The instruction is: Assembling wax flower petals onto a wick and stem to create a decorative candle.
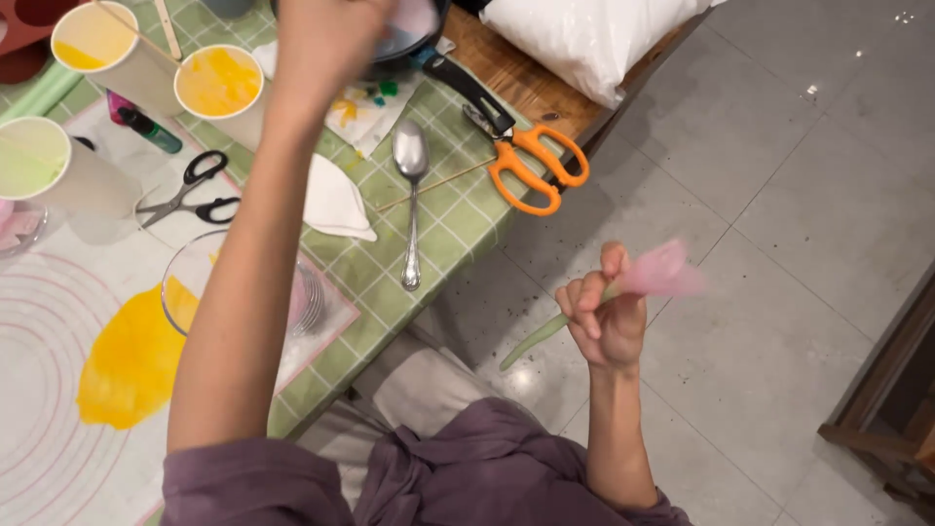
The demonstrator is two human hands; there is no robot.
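Seen from above, the person's right hand (606,317) was clenched around the pale green stem of a small handmade flower with a blurred pink, translucent bloom (662,273), held upright out over the grey tiled floor (779,195), well clear of the table edge. The left hand (326,39) was raised over a dark pan with a black handle (458,83) at the table's far side; it was motion-blurred, so whether it was closed or loose could not be told. Judging by the flower, its bloom and stem looked already formed and joined, while what remained was unclear. Beneath the left forearm sat a clear glass bowl (185,282) on a white silicone mat smeared with yellow (127,360). Beyond it lay a silver spoon (412,195), orange-handled scissors (531,166), black-handled scissors (190,195), and paper cups of yellow (219,83) and pale green colour (34,156). The green checked tablecloth (458,214) was crowded near the left hand; open room lay on the right, over the floor, bounded by dark wooden furniture (886,390) at the far right.
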